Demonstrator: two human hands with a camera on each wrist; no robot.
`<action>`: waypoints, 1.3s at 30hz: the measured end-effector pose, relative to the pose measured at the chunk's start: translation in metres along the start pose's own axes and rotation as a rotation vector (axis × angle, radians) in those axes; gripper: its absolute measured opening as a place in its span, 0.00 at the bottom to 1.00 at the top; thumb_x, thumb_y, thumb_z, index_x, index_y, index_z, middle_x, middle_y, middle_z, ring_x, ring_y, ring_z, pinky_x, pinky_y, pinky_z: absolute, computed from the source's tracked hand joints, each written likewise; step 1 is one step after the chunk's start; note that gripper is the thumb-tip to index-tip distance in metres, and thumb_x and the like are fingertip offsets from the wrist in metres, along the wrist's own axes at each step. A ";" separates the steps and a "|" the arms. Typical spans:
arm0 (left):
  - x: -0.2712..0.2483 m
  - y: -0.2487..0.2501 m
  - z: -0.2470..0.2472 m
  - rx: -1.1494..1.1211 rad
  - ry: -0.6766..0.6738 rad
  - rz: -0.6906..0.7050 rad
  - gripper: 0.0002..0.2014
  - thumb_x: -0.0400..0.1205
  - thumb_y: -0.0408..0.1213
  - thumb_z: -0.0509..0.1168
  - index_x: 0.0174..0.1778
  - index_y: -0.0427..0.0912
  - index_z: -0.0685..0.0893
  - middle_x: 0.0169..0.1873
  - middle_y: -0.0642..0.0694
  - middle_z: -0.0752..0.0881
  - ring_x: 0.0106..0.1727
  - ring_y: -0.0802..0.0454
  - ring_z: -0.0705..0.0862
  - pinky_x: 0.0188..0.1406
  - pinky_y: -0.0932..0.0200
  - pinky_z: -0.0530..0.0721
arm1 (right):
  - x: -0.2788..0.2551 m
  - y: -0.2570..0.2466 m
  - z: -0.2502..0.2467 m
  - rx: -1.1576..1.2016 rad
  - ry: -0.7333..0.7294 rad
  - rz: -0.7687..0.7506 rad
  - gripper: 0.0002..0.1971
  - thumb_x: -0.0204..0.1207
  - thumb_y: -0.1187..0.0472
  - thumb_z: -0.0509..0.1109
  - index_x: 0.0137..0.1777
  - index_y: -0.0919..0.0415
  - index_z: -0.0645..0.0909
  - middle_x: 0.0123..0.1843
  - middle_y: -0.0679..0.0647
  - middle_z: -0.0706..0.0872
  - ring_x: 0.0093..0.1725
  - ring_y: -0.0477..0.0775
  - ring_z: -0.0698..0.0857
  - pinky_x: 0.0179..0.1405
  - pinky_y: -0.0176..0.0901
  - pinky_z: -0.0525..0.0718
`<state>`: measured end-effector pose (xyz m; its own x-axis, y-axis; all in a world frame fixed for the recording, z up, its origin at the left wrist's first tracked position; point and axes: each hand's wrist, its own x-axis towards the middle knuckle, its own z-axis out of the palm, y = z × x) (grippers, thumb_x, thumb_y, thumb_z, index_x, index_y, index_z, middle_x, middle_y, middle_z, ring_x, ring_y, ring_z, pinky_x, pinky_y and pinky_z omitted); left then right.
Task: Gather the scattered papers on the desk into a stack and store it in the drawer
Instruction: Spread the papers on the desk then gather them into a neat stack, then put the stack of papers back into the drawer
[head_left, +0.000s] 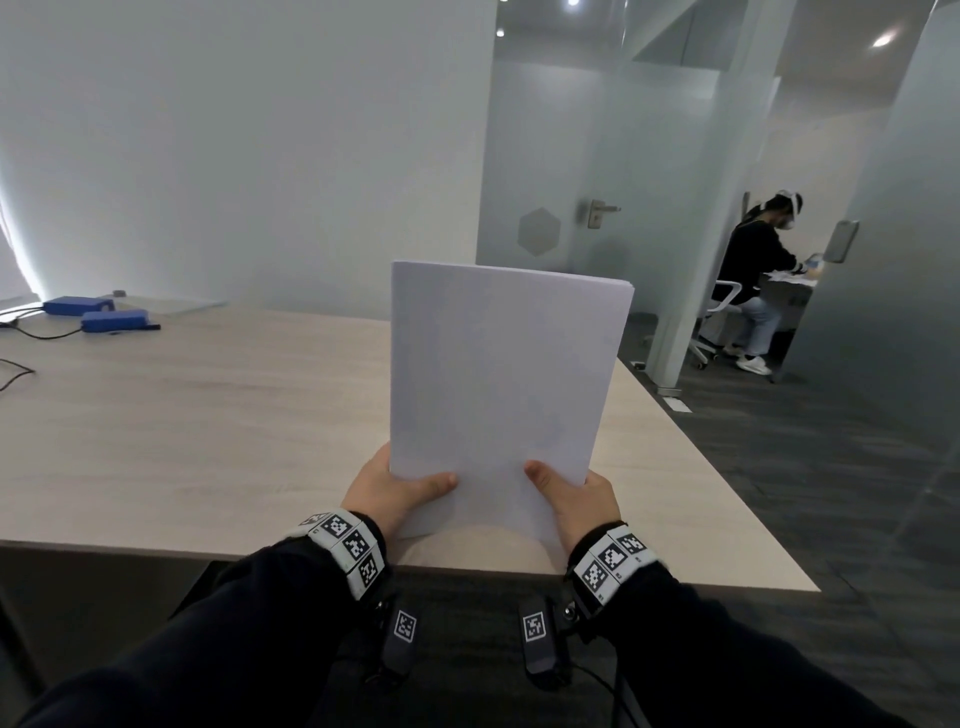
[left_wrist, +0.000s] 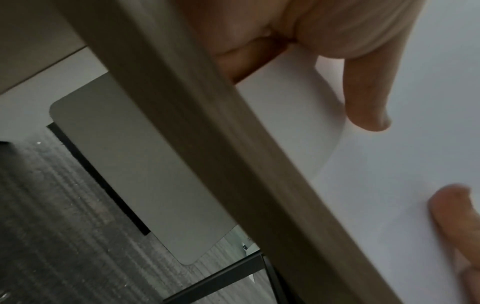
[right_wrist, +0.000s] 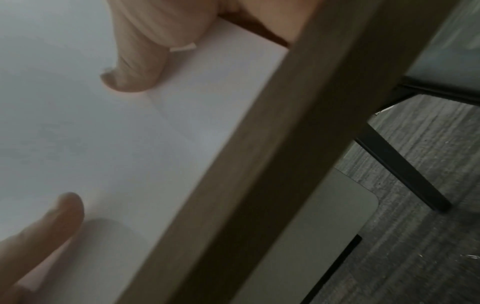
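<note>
A stack of white papers stands upright above the near edge of the light wooden desk, its top edges slightly fanned. My left hand grips its lower left corner, thumb on the front face. My right hand grips the lower right corner the same way. In the left wrist view the thumb presses on the paper stack. The right wrist view shows the thumb on the paper stack. A grey rounded cabinet top sits below the desk edge; no drawer front is visible.
Two blue boxes with cables lie at the desk's far left. A seated person works in the room to the right behind a glass partition. Dark carpet surrounds the desk. Black desk legs stand below.
</note>
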<state>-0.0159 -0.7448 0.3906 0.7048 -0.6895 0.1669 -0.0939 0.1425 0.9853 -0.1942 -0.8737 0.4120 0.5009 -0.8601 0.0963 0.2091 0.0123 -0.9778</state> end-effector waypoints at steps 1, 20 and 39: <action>-0.002 0.002 0.000 0.027 0.002 0.000 0.27 0.58 0.40 0.85 0.53 0.47 0.88 0.45 0.49 0.94 0.50 0.48 0.92 0.47 0.55 0.88 | -0.001 -0.001 0.000 -0.007 0.002 -0.013 0.05 0.71 0.62 0.81 0.44 0.60 0.88 0.41 0.54 0.93 0.34 0.45 0.92 0.30 0.32 0.85; -0.131 0.020 -0.132 0.234 0.299 -0.100 0.08 0.72 0.39 0.82 0.42 0.49 0.90 0.42 0.52 0.93 0.47 0.52 0.92 0.56 0.51 0.88 | -0.072 0.013 0.105 -0.366 -0.407 -0.025 0.14 0.72 0.42 0.76 0.46 0.52 0.85 0.42 0.46 0.91 0.40 0.46 0.90 0.31 0.31 0.83; -0.367 0.004 -0.309 -0.095 0.767 -0.456 0.09 0.77 0.31 0.76 0.52 0.35 0.89 0.40 0.44 0.94 0.43 0.44 0.92 0.53 0.51 0.86 | -0.246 0.068 0.295 -0.726 -1.051 0.110 0.08 0.77 0.64 0.63 0.54 0.63 0.75 0.47 0.62 0.83 0.44 0.60 0.83 0.47 0.50 0.81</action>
<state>-0.0578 -0.2719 0.3227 0.9385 -0.0347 -0.3434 0.3449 0.0523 0.9372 -0.0551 -0.5111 0.3770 0.9749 -0.0546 -0.2159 -0.2133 -0.5079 -0.8346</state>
